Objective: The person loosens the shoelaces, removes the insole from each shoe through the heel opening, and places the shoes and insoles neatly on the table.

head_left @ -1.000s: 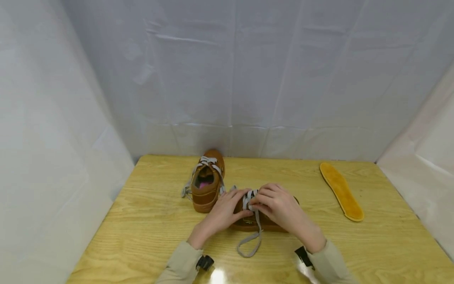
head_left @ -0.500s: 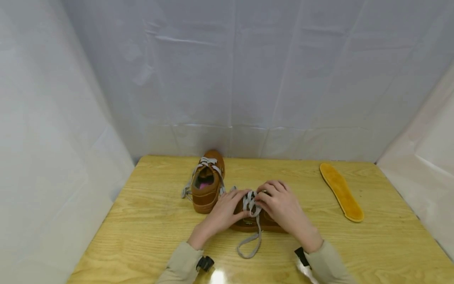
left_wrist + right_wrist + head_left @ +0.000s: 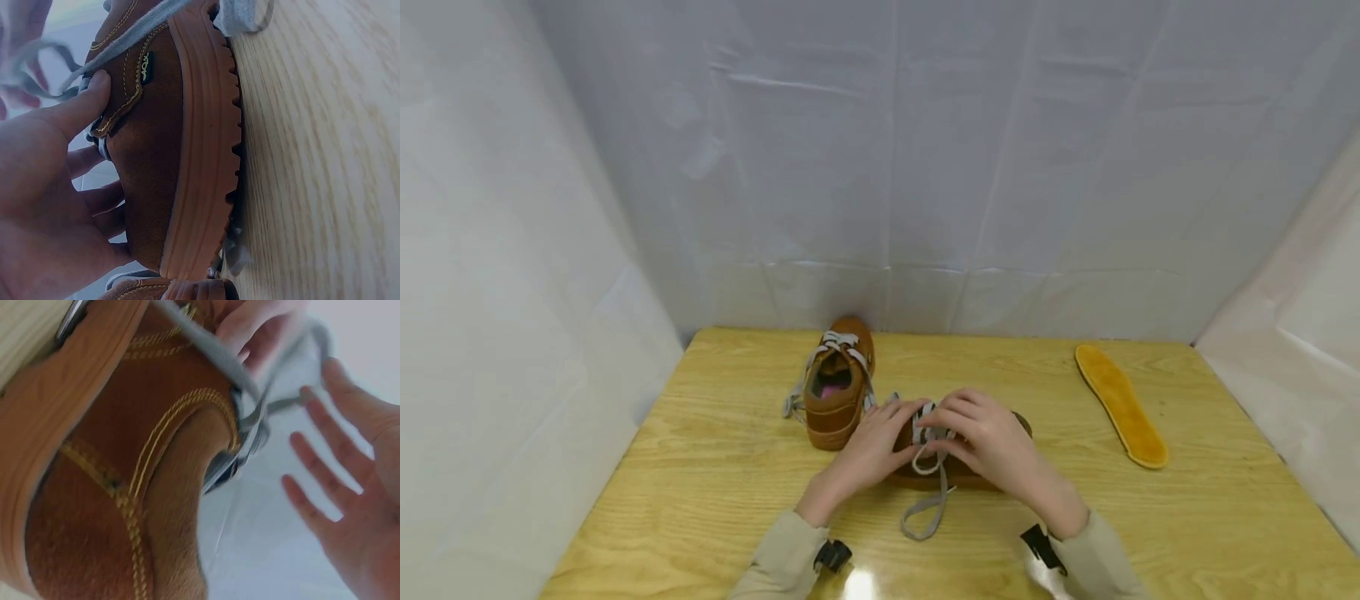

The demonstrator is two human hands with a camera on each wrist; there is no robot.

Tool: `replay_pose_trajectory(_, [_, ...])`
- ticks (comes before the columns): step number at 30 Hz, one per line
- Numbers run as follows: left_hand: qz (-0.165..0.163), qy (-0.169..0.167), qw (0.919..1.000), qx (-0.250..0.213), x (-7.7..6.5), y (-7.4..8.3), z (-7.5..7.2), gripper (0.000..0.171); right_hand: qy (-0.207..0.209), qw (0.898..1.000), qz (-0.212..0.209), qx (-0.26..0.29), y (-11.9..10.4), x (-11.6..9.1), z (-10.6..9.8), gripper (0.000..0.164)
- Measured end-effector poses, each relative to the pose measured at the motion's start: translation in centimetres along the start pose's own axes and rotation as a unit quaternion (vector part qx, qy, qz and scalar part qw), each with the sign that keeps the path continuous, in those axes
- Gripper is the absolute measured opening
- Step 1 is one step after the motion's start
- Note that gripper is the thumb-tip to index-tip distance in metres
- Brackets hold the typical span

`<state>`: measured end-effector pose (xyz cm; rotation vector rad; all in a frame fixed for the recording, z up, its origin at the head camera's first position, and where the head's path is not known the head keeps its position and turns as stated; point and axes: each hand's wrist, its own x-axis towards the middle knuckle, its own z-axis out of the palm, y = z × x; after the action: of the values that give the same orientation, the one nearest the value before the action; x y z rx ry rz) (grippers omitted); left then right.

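A brown suede shoe (image 3: 150, 200) lies sideways before me, its rubber sole on the tabletop and its toe to the left. My left hand (image 3: 867, 446) grips its front, the thumb at the edge of the lacing and the other fingers on the far side. My right hand (image 3: 991, 435) is over the lacing, thumb and index finger at a raised loop of grey shoelace (image 3: 215, 350); the lace passes between their tips, while the other fingers spread apart. A looped lace end (image 3: 907, 523) hangs onto the table in front of the shoe.
A matching brown shoe (image 3: 835, 421) with loose grey laces and something pink inside stands behind the left hand. An orange-yellow insole (image 3: 1122, 407) lies at the right of the wooden table (image 3: 715, 500). White sheeting (image 3: 955, 167) hangs around the back and sides.
My right hand shifted slightly up, then came back down, and the lace now forms a small loop below its fingers. The left hand keeps its place on the shoe.
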<state>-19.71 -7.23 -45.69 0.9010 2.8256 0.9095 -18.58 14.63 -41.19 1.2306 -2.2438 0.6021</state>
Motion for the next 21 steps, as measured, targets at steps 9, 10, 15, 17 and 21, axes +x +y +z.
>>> replay_pose_trajectory(9, [-0.004, -0.002, 0.9999, 0.009, 0.0, -0.1, 0.1, 0.062, -0.070, 0.994, 0.036, -0.078, 0.6, -0.5, 0.8, 0.035])
replay_pose_trajectory(10, [-0.004, -0.002, 1.0000, 0.009, 0.0, -0.1, 0.1, 0.062, -0.073, 0.992, 0.035, -0.093, 0.5, -0.6, 0.9, 0.034])
replay_pose_trajectory(15, [-0.003, -0.001, 1.0000, 0.008, 0.0, -0.1, 0.0, 0.062, -0.045, 0.986, 0.026, -0.158, 0.3, -0.8, 1.6, 0.030])
replay_pose_trajectory(17, [-0.004, -0.001, 1.0000, 0.008, 0.0, -0.1, 0.0, 0.062, -0.027, 0.983, 0.023, -0.179, 0.2, -0.8, 1.9, 0.028])
replay_pose_trajectory(21, [-0.003, -0.002, 1.0000, 0.005, 0.0, -0.1, 0.0, 0.062, 0.014, 0.981, 0.022, -0.192, -0.2, -0.6, 2.2, 0.023])
